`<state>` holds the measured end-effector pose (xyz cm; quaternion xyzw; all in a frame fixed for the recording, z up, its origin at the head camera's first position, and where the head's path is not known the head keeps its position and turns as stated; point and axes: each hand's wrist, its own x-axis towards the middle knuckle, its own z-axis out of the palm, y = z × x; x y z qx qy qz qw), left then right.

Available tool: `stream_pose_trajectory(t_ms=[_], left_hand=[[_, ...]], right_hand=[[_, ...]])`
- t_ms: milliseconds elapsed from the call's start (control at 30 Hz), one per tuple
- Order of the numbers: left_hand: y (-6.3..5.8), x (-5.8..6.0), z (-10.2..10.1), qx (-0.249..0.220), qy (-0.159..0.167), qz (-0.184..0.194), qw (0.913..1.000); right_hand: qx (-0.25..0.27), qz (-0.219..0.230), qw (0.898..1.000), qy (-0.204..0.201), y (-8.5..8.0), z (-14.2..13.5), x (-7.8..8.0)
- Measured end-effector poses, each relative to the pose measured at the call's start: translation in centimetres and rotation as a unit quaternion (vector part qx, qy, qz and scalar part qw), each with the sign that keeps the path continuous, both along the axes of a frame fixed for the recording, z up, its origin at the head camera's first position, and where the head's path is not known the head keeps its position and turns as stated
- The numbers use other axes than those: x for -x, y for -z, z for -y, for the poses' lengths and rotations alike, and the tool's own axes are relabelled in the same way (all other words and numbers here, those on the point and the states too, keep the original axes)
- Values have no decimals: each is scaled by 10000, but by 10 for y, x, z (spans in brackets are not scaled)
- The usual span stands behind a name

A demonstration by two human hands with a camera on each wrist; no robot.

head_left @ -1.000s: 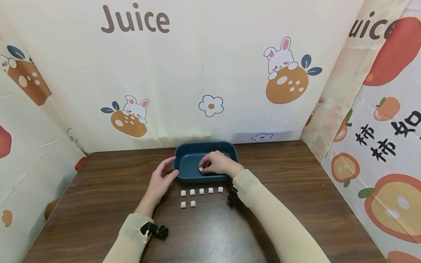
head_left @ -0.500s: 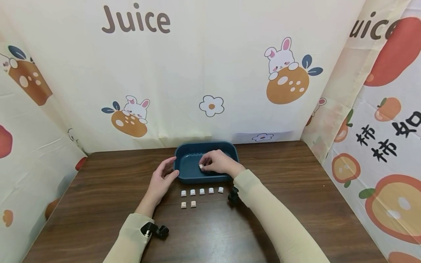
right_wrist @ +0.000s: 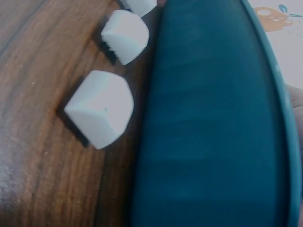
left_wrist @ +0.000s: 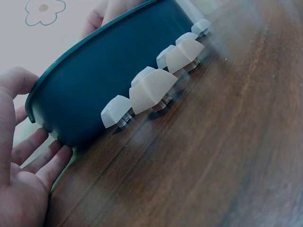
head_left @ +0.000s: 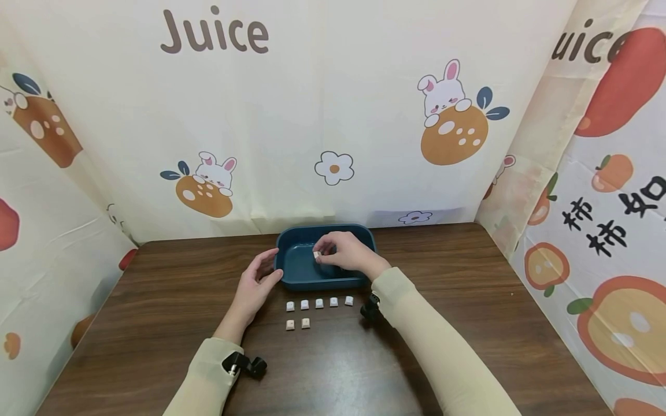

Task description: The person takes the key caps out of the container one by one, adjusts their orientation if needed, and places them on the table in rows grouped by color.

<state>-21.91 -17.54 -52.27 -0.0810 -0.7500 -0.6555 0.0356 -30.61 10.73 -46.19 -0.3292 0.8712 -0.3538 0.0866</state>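
Observation:
A deep teal tray (head_left: 299,286) stands near the back of the table. My left hand (head_left: 254,289) rests against its left end, thumb at the front corner and fingers farther back. In the left wrist view its fingers (left_wrist: 56,163) lie fairly straight along the tray's outer wall. Over the tray's inside, my right hand (head_left: 346,253) pinches a small white keycap (head_left: 317,254) between thumb and fingers. In front of the tray several white keycaps (head_left: 319,302) form a row, with two more keycaps (head_left: 305,323) in front of its left end. What lies under my right hand is hidden.
The brown wooden table (head_left: 458,323) extends to both sides and toward me. Behind the tray hangs a printed cloth (head_left: 291,115), close to its back rim. Near the row, black wrist cameras (head_left: 255,367) stick out from both sleeves.
My right hand has risen a little and shifted toward the tray's back with the pinched keycap. The left hand, the tray and the rows of keycaps have stayed in place.

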Motion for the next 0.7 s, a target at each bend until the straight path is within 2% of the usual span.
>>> stream_pose_trajectory(t_ms=[167, 367, 700], left_hand=[[0, 0, 0, 0, -1, 3, 10000], [1, 0, 0, 14, 17, -37, 10000], [0, 0, 0, 28, -4, -77, 10000]], right_hand=[[37, -132, 9999, 40, -3, -3, 0], [91, -90, 9998, 127, -1, -6, -1], [584, 10, 9979, 264, -2, -16, -5]])
